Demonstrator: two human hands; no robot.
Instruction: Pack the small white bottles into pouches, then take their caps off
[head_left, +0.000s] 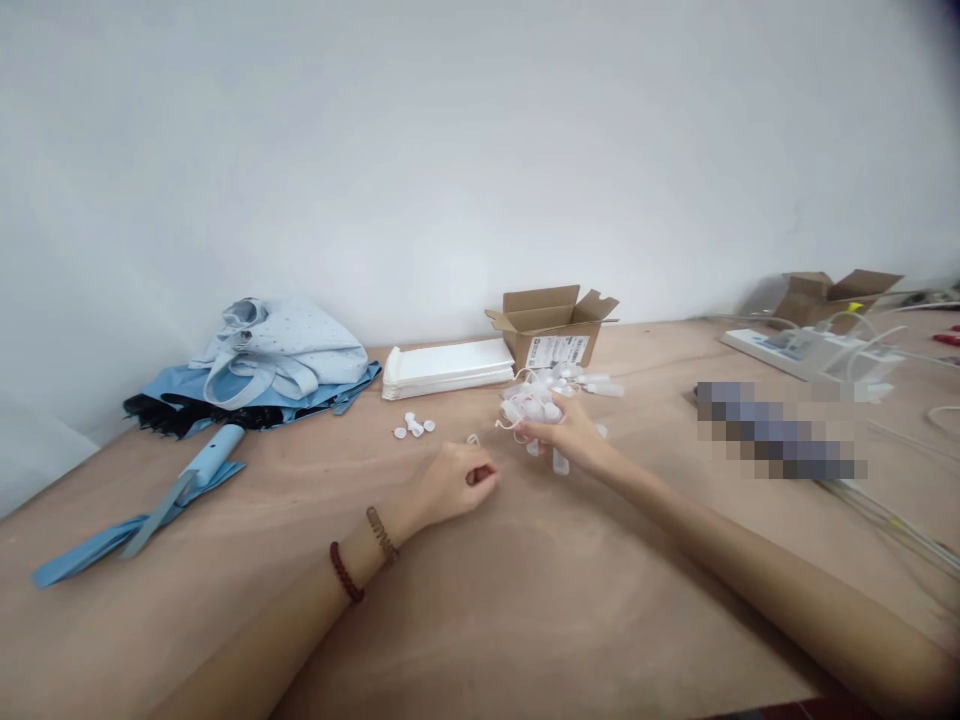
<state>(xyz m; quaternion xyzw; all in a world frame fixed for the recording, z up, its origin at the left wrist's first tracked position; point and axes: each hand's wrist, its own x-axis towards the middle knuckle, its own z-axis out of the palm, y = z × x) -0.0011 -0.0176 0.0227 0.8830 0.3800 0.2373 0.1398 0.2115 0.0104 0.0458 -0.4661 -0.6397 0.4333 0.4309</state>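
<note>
Over a light brown wooden table [525, 620], just in front of an open brown cardboard box [559, 335] with a white label, the right hand [576, 435] is grasping a bunch of translucent white plastic pieces [529, 403]. The bunch is looking loose and jumbled: rounded, milky parts are crowding together, thin white strings are looping out at its left side, and flat, clear tabs are hanging below the fingers. More translucent flat tabs [604, 388] are lying just beyond it, by the box.

To the left, and apart from the bunch, the left hand [454, 487] is resting near the tabletop, its fingers curling loosely inward; whether they are gripping anything, I cannot tell. A thin white string loop [472, 438] is showing just behind its knuckles. Beyond this hand, a few small, round white pieces [414, 427] are lying in a cluster, and a flat white stack [450, 370] is sitting beside the box.
</note>
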